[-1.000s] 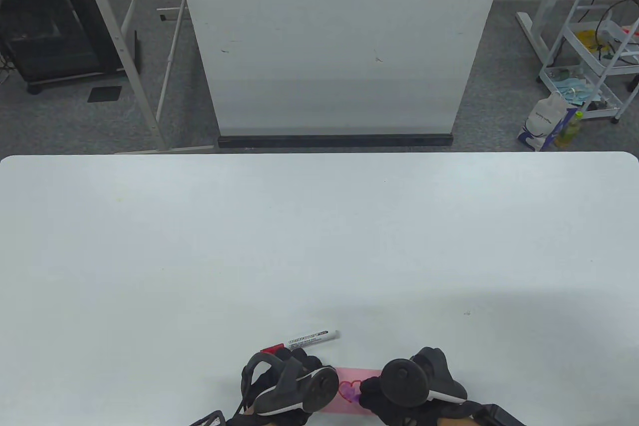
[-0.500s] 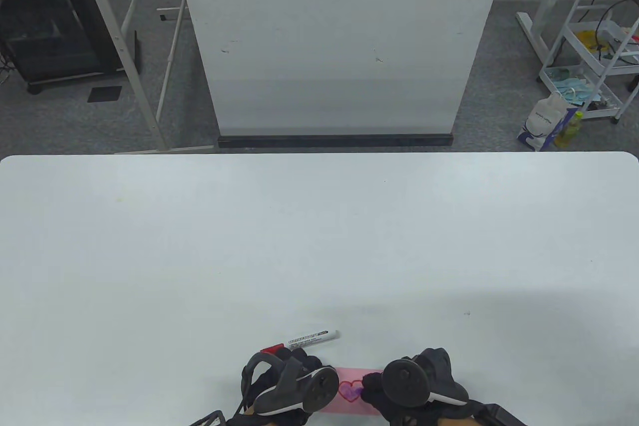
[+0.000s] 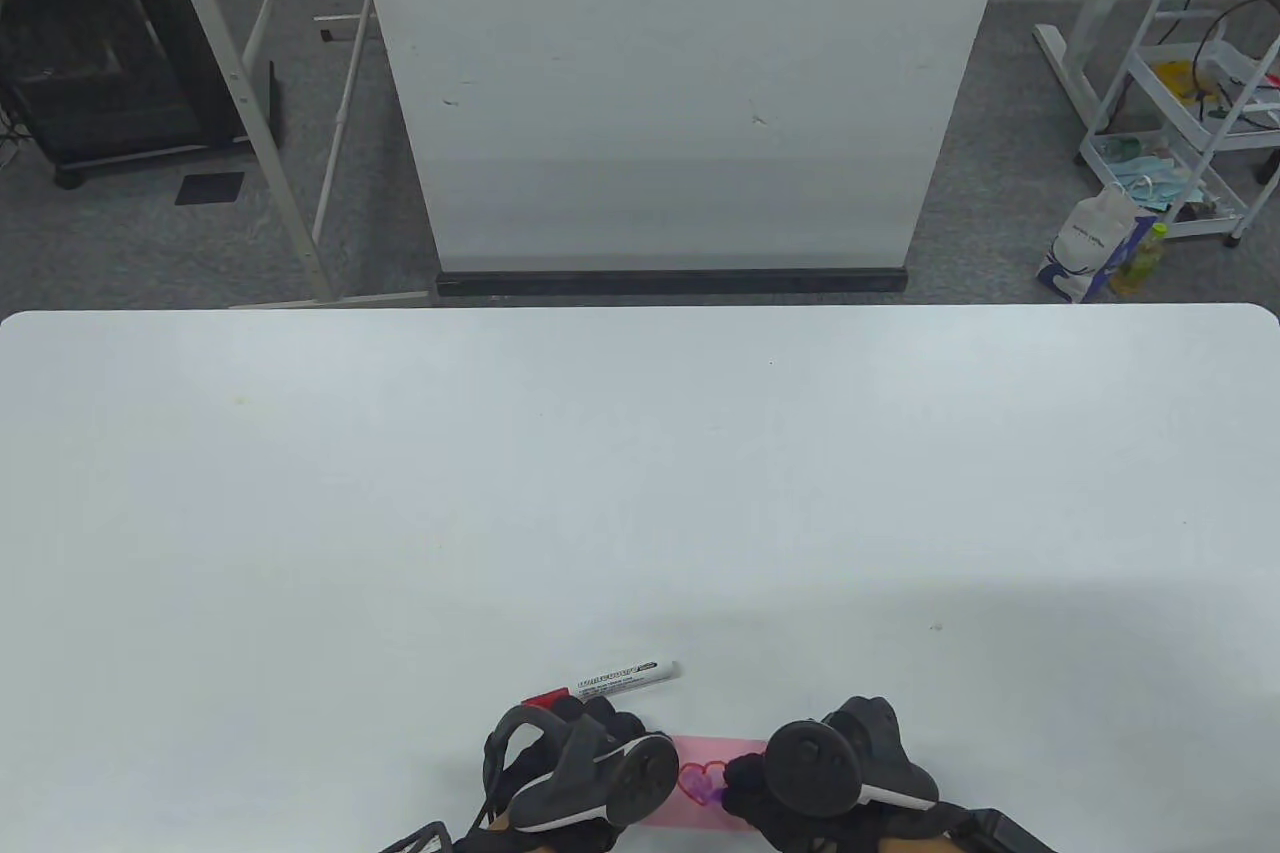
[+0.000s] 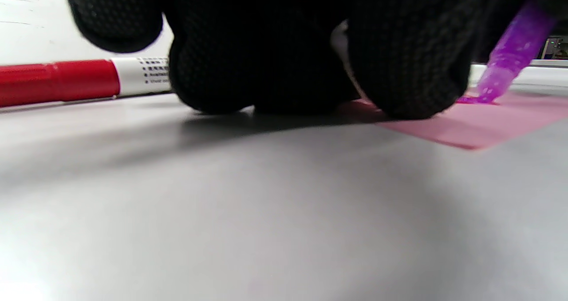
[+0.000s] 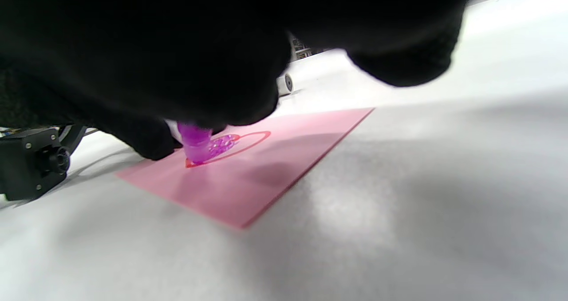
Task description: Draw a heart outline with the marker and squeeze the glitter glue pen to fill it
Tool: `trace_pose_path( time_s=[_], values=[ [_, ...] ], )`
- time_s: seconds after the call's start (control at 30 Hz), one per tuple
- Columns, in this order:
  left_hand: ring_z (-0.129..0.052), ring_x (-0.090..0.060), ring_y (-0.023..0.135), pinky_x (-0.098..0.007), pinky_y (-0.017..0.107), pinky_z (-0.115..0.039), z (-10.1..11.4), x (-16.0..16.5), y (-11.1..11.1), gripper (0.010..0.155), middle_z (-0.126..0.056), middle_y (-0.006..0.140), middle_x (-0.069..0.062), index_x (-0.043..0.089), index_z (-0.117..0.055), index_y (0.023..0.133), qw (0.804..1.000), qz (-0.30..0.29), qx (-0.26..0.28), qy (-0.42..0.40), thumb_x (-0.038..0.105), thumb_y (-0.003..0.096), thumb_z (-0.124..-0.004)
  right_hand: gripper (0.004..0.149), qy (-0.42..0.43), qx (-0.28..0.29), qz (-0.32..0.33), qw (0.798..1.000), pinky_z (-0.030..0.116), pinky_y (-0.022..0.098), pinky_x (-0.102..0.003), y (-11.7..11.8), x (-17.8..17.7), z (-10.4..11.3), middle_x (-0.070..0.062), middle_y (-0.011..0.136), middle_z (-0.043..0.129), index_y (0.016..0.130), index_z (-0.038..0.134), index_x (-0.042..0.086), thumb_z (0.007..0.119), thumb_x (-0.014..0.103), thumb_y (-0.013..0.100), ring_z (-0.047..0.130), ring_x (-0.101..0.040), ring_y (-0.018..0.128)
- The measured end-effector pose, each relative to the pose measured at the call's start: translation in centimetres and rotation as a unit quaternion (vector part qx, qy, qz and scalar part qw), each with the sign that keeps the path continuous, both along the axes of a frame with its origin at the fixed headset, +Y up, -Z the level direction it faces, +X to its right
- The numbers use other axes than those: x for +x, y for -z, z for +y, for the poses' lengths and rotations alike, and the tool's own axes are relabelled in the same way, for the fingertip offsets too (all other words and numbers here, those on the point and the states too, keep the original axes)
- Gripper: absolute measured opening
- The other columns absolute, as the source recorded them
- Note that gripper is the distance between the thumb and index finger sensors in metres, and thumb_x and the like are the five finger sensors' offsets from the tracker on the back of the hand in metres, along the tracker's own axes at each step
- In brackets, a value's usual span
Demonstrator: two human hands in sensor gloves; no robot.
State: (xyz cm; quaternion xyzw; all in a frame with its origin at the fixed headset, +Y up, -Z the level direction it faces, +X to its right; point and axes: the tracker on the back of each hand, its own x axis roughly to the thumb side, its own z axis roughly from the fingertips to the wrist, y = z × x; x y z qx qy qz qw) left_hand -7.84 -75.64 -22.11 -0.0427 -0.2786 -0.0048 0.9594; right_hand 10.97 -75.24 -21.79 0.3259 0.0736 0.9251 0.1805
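Table (image 3: 640, 493) is carrying a pink card (image 5: 266, 176) at its near edge. Left hand (image 3: 575, 773) is pressing curled fingers (image 4: 408, 70) on the card; marker (image 3: 615, 681) is lying beside. Right hand (image 3: 820, 778) is gripping the glue pen (image 5: 195, 143), tip in the heart (image 5: 235, 145). Oversqueezing is likely risking spill past the outline.

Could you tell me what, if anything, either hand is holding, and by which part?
The right hand holds the purple glitter glue pen by its upper barrel, tip on the pink paper. The left hand holds nothing and presses that paper.
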Motion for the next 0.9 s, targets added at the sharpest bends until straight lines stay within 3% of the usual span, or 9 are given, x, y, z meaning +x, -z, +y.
trace_pose_path(
  time_s=[0.33,0.67,0.8,0.9],
  values=[
    [-0.098,-0.027,0.059,-0.057,0.058,-0.075,-0.01,0.00,0.01,0.045,-0.101,0.068,0.001,0.029,-0.089,0.081,1.000,0.000,0.000,0.000,0.045,0.0387,-0.091,0.041,-0.001,-0.005,0.001,1.000,0.092,0.035,-0.037,0.02,0.11,0.02,0.004,0.007,0.102,0.059,0.100,0.008,0.087,0.040,0.036,0.095,-0.011,-0.008],
    [-0.098,-0.027,0.059,-0.057,0.058,-0.075,-0.02,-0.01,0.02,0.045,-0.101,0.068,0.001,0.029,-0.089,0.081,1.000,0.000,0.000,0.000,0.045,0.0386,-0.091,0.041,-0.018,0.042,-0.032,0.998,0.092,0.034,-0.037,0.20,0.42,0.24,0.004,0.007,0.102,0.059,0.100,0.008,0.086,0.040,0.037,0.095,-0.011,-0.007],
    [-0.098,-0.027,0.059,-0.057,0.058,-0.075,-0.02,-0.01,0.02,0.045,-0.101,0.068,0.001,0.029,-0.089,0.081,1.000,0.000,0.000,0.000,0.045,0.0386,-0.091,0.041,-0.002,0.001,-0.001,1.000,0.092,0.034,-0.036,0.30,0.56,-0.03,0.004,0.007,0.102,0.059,0.100,0.009,0.087,0.041,0.036,0.095,-0.011,-0.007],
    [-0.098,-0.027,0.059,-0.057,0.058,-0.075,-0.02,-0.02,0.02,0.045,-0.101,0.068,0.001,0.029,-0.089,0.081,1.000,0.000,0.000,0.000,0.045,0.0387,-0.091,0.041,-0.009,0.021,-0.016,1.000,0.092,0.035,-0.036,0.20,0.35,-0.03,0.004,0.008,0.103,0.060,0.100,0.009,0.086,0.041,0.037,0.096,-0.011,-0.006]
  ],
)
